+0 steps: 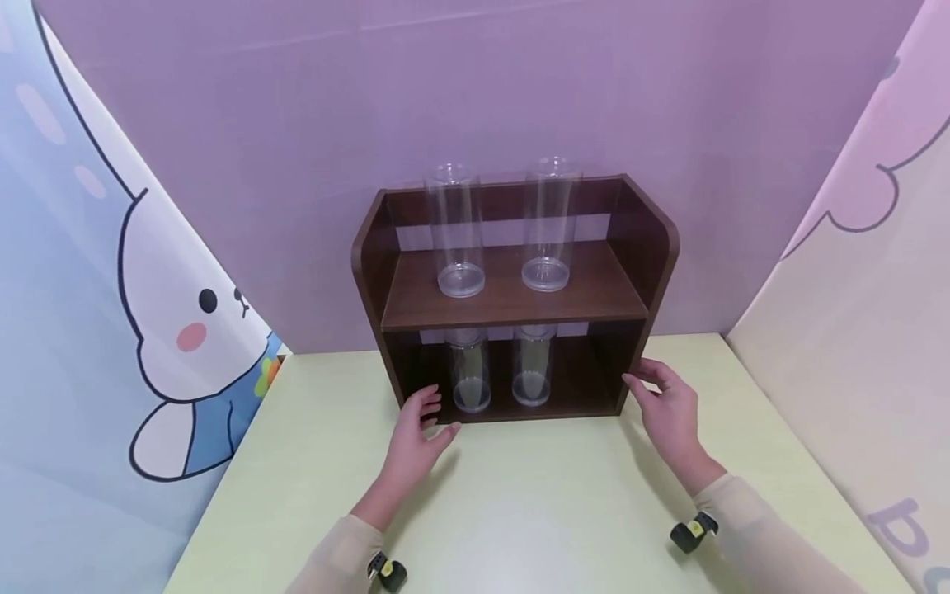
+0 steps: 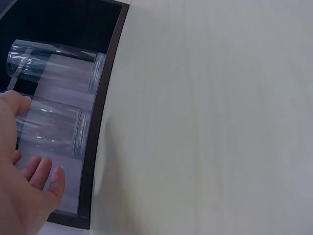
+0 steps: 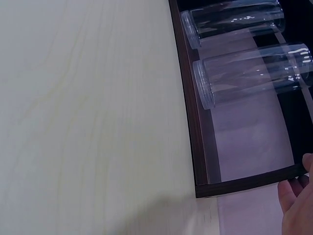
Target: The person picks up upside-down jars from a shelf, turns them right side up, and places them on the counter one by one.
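A dark brown two-tier wooden shelf (image 1: 512, 311) stands on the table. Two tall clear cylinders (image 1: 546, 276) are upright on its upper board, and two more clear cylinders (image 1: 532, 388) stand in the lower compartment. My left hand (image 1: 411, 441) is at the lower left front corner, fingers spread and holding nothing. In the left wrist view its thumb (image 2: 17, 103) overlaps the nearer cylinder (image 2: 54, 125); contact cannot be told. At the right side panel, my right hand (image 1: 670, 412) pinches the edge, thumb at the front and fingers (image 3: 287, 196) on the outer face.
The pale yellow table (image 1: 512, 503) extends in front of the shelf. A purple cloth backdrop (image 1: 297, 124) hangs behind it. Printed panels flank both sides, with a cartoon rabbit (image 1: 171, 330) on the left one. Each wrist carries a small black camera (image 1: 688, 536).
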A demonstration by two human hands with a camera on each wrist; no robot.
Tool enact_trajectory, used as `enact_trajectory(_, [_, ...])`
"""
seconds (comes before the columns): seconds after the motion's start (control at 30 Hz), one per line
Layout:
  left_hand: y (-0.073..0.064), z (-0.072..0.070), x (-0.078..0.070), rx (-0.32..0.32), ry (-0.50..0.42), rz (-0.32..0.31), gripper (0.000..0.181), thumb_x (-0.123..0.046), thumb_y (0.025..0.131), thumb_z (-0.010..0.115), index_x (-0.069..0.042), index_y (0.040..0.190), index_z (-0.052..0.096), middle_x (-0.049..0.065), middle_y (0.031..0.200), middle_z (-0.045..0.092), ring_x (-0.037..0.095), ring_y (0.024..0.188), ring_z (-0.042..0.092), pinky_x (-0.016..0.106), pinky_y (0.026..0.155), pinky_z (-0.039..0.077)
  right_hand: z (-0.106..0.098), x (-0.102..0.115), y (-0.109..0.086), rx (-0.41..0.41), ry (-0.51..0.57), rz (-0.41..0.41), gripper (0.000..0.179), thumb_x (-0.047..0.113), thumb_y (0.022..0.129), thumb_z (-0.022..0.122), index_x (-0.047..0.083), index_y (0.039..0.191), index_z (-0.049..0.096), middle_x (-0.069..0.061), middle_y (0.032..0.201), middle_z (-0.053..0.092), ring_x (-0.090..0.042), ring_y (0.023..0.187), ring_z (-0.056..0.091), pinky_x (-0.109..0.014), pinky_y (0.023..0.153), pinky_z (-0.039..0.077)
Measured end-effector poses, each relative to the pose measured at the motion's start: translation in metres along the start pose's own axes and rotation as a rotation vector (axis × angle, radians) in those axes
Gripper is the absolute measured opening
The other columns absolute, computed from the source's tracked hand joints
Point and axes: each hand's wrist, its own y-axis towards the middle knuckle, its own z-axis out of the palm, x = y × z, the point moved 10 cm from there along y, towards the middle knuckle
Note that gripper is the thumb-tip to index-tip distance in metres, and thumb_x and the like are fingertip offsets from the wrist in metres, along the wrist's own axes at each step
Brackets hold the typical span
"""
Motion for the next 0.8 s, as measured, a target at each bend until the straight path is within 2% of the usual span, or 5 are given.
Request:
enact_trajectory(0.2, [0.010, 0.007, 0.000, -0.042, -0.016, -0.014, 0.086, -0.013, 0.093, 0.091, -0.005, 0.164, 0.044, 0.019, 0.154, 0.055, 0.040, 0.138, 0.060, 0.056, 0.114, 0.054, -0.001, 0.002, 0.001, -0.001, -0.001, -0.011, 0.022, 0.009, 0.102, 0.081, 0.001, 0.122, 0.079, -0.018, 0.113, 0.081, 0.012, 0.101, 0.068, -0.008, 0.083, 0.056])
enact_trajectory(0.47, [0.016, 0.012, -0.002, -0.107, -0.034, -0.004, 0.081, -0.014, 0.093, 0.092, -0.003, 0.160, 0.048, 0.020, 0.152, 0.056, 0.041, 0.139, 0.059, 0.055, 0.115, 0.054, 0.001, -0.002, -0.001, 0.004, -0.011, -0.005, 0.021, 0.011, 0.103, 0.081, 0.003, 0.122, 0.079, -0.016, 0.113, 0.082, 0.012, 0.102, 0.067, -0.008, 0.083, 0.056])
enact_trajectory(0.8, [0.027, 0.018, -0.001, -0.143, -0.034, -0.060, 0.081, -0.013, 0.091, 0.093, -0.004, 0.159, 0.050, 0.019, 0.157, 0.053, 0.041, 0.142, 0.058, 0.053, 0.115, 0.054, 0.001, -0.001, 0.000, -0.006, 0.000, -0.005, 0.021, 0.010, 0.103, 0.080, 0.002, 0.122, 0.079, -0.017, 0.114, 0.082, 0.012, 0.101, 0.068, -0.008, 0.083, 0.056])
